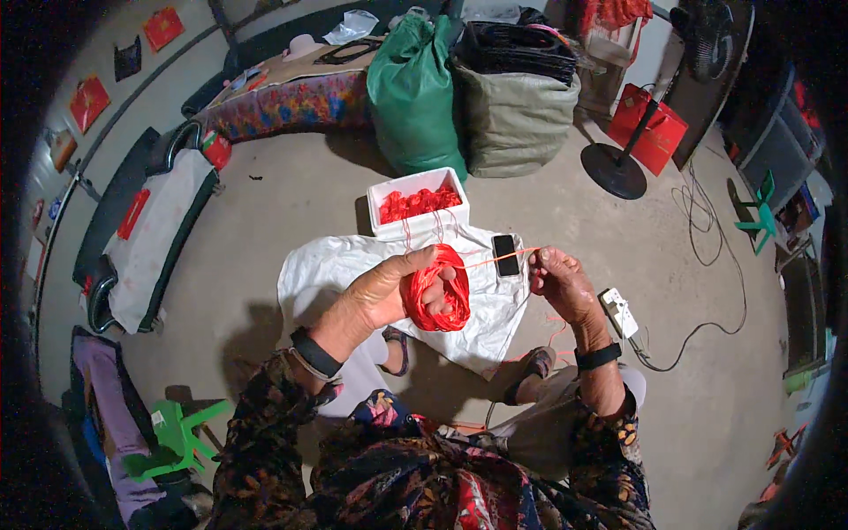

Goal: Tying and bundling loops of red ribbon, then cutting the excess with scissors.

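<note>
A red coil of cord (458,311) is held up in my left hand (382,293), its fingers reaching through the ring and the thumb along its top. From the coil a thin orange-red strand runs right to my right hand (566,287), which pinches its end between thumb and fingers. Just beyond the coil stands a white foam box (415,227) with several red bundles (419,203) in it. Thin red strands hang over its near wall. Under the box and coil a white cloth (320,262) lies on the floor, with a black phone (506,255) on its right part.
A green sack (415,102) and a pale sack (519,119) stand behind the box. To the right are a fan stand (614,170), a white power strip (620,314) and a loose black cable (744,291). A sofa (159,230) is at left, a green stool (181,437) at lower left.
</note>
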### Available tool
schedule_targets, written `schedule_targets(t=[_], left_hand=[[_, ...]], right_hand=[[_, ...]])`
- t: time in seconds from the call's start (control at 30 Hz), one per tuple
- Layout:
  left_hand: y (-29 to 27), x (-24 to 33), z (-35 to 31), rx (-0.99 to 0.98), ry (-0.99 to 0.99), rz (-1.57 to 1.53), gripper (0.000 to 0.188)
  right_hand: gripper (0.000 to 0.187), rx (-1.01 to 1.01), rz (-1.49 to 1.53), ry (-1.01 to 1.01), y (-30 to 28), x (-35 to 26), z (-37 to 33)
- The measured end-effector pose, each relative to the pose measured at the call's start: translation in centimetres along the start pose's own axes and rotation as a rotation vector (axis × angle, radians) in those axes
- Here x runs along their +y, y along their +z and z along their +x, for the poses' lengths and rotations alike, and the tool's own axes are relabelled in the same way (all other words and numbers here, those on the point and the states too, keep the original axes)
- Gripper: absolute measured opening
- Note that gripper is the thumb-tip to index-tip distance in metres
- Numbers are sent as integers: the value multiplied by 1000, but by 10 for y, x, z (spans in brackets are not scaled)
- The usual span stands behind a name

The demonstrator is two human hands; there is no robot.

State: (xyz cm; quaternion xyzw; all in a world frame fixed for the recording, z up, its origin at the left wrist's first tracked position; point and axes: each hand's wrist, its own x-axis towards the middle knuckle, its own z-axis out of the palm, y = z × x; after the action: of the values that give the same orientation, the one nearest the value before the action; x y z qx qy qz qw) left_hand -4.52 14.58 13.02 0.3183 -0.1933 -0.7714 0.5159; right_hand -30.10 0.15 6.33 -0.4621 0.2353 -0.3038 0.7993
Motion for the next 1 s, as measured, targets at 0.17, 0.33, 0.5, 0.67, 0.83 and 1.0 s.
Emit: schedule_targets(t=[0.17,0.33,0.5,0.67,0.83,1.0], left_hand=[[-6,-11,2,57,-7,89,49],[-2,-17,3,97,-80,140,50],[-6,-26,5,62,-135,138,40],[-9,-30,5,5,-154,205,35],[-9,-34,6,-8,-187,203,32],[-10,-41,8,-11,-195,197,31]], right_hand=[[22,39,47,-7,-1,1,3],[22,35,60,-41,-2,-2,3],[22,8,58,-52,-3,-5,5],[22,29,21,-39,-1,-6,4],[25,38,27,-65,-3,-5,5],[27,-30,54,-100,0,-7,7]])
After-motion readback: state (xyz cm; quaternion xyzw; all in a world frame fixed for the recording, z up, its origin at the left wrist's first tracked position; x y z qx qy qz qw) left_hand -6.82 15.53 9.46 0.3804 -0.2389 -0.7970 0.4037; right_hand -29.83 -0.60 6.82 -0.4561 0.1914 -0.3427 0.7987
